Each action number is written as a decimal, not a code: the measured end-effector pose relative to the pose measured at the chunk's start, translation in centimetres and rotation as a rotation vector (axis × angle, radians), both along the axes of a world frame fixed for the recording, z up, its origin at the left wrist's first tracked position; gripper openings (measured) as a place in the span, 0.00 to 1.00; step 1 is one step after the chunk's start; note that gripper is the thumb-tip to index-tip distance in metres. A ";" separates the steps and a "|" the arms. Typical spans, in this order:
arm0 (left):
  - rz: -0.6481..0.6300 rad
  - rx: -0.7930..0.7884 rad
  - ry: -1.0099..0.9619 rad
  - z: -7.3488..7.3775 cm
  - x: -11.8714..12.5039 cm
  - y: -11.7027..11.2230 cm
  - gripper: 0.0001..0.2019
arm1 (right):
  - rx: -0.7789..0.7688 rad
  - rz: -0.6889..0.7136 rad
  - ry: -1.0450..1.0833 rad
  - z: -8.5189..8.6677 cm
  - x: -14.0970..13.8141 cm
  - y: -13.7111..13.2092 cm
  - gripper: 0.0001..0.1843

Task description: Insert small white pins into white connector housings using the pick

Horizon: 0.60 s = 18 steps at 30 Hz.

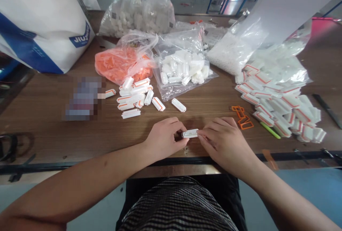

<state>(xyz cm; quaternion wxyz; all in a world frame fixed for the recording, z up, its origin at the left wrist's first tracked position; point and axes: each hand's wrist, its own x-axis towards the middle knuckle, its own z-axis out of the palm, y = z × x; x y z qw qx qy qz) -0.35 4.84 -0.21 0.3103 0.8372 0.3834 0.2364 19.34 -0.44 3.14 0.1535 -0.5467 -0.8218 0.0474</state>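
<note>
Both hands meet at the near edge of a brown wooden table [53,131]. My left hand [164,138] pinches the left end of a small white plastic connector [190,133], fingers curled round it. My right hand [226,140] grips the same piece at its right end with thumb and fingertips. Beside my right hand lie a few orange rectangular rings [242,117]. A small heap of white connectors with orange trim [135,97] lies beyond my left hand, and a far larger heap of them [280,104] spreads to the right.
Clear bags stand at the back: one of orange parts [120,63], one of white housings [184,68], a large one of white pieces [139,13], one of fine white parts [232,47]. A white and blue sack [42,27] sits far left. A green stick [270,130] lies by the rings.
</note>
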 end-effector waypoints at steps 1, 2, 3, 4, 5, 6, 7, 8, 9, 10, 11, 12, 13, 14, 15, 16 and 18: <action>0.000 0.003 -0.005 0.0 0.0 0.0 0.03 | -0.004 0.004 -0.009 0.1 0.0 0.0 0.14; 0.001 0.003 -0.008 0.0 0.0 0.0 0.03 | 0.000 0.005 -0.005 0.1 0.1 -0.1 0.13; 0.001 0.002 -0.010 0.0 0.0 -0.1 0.03 | 0.013 0.002 0.012 0.0 0.2 -0.1 0.13; 0.000 -0.001 -0.009 -0.1 -0.1 -0.1 0.03 | 0.032 -0.003 0.036 -0.1 0.3 -0.2 0.12; -0.002 -0.005 -0.009 -0.1 -0.1 -0.1 0.03 | 0.056 -0.009 0.063 -0.2 0.4 -0.3 0.11; -0.004 -0.010 -0.009 -0.1 -0.1 -0.1 0.03 | 0.078 -0.014 0.085 -0.3 0.4 -0.4 0.10; -0.005 -0.013 -0.010 -0.1 -0.1 -0.1 0.03 | 0.095 -0.019 0.097 -0.4 0.4 -0.5 0.09; -0.007 -0.016 -0.012 -0.1 -0.1 0.0 0.03 | 0.105 -0.022 0.099 -0.5 0.4 -0.6 0.08; -0.007 -0.015 -0.016 -0.1 -0.1 0.0 0.03 | 0.115 -0.023 0.096 -0.6 0.3 -0.6 0.08; -0.008 -0.015 -0.019 -0.2 -0.1 0.0 0.03 | 0.125 -0.022 0.087 -0.6 0.1 -0.7 0.09; -0.010 -0.013 -0.020 -0.2 -0.1 0.0 0.02 | 0.134 -0.022 0.073 -0.6 -0.1 -0.8 0.09; -0.014 -0.011 -0.021 -0.1 -0.1 0.0 0.02 | 0.142 -0.022 0.057 -0.6 -0.3 -0.8 0.10; -0.017 -0.009 -0.022 -0.1 -0.1 0.0 0.02 | 0.148 -0.022 0.045 -0.6 -0.4 -0.8 0.10; -0.019 -0.007 -0.025 -0.1 -0.1 0.0 0.02 | 0.153 -0.024 0.043 -0.6 -0.4 -0.8 0.10; -0.017 -0.006 -0.027 -0.1 -0.1 0.0 0.01 | 0.150 -0.026 0.055 -0.6 -0.3 -0.8 0.10; -0.014 -0.004 -0.028 -0.1 -0.1 0.0 0.01 | 0.141 -0.031 0.083 -0.6 0.0 -0.8 0.10; -0.007 -0.007 -0.031 -0.1 -0.1 0.0 0.01 | 0.117 -0.060 0.161 -0.7 1.0 -0.7 0.09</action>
